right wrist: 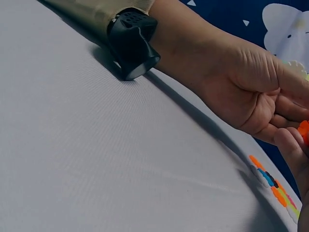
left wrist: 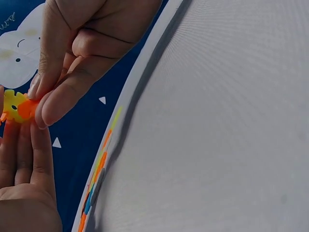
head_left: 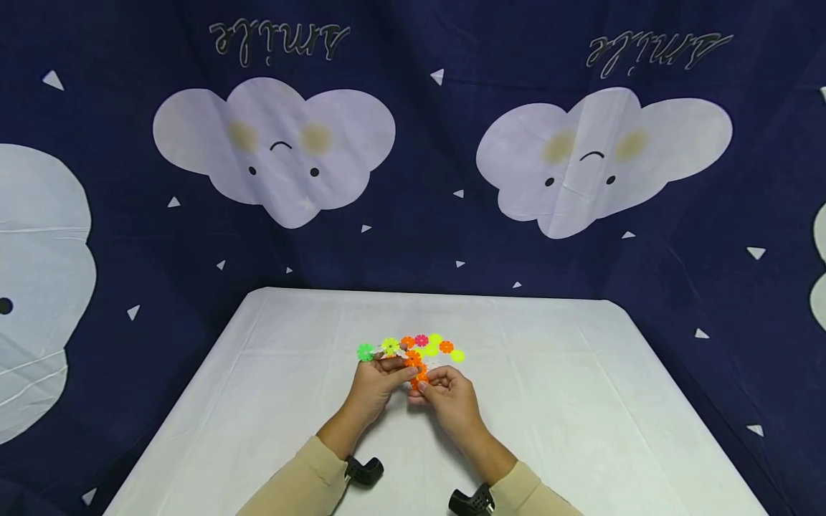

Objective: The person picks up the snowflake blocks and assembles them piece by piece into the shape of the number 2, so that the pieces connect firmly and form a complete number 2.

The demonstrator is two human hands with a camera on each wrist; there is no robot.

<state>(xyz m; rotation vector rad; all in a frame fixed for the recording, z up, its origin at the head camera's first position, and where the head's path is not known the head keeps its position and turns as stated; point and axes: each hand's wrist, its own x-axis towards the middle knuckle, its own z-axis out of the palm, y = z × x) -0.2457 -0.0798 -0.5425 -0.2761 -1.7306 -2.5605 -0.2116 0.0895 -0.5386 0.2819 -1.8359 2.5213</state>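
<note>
Both hands meet over the table around a cluster of joined flower-shaped plastic snowflake discs. Orange discs show between the hands. My left hand grips the cluster, its fingers behind the discs. A green disc and a yellow-green disc show just above its fingers in the head view. My right hand pinches an orange disc between thumb and finger. A yellow disc adjoins that one in the left wrist view. Fingers hide part of the cluster.
Loose discs lie on the white table beyond the hands, among them a pink disc, an orange disc and a yellow disc. A blue disc shows in the right wrist view. A dark blue cloud-print curtain hangs behind the table.
</note>
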